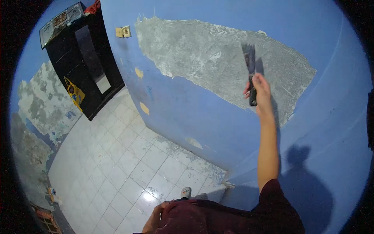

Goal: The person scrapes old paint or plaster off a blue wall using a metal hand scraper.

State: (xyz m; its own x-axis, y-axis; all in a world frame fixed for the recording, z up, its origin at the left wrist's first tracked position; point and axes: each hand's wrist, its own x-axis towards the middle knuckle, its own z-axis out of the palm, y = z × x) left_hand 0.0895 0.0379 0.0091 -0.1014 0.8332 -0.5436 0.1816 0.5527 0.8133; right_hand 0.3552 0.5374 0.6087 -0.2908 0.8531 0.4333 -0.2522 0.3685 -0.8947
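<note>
My right hand (261, 91) is raised in front of the wall, its fingers wrapped round the dark handle of a brush-like tool (250, 58). The tool points upward, its wide end over the grey bare patch (194, 50) in the blue paint; whether it touches the wall I cannot tell. Down at the bottom, my left hand (159, 210) is beside the dark red shirt near my waist, its fingers partly hidden.
A black cabinet (64, 58) with a yellow bag (74, 93) on it stands at the upper left. A socket (123, 32) is on the blue wall (218, 121). Below lies a white tiled floor (128, 163) with paint flakes along the wall's foot.
</note>
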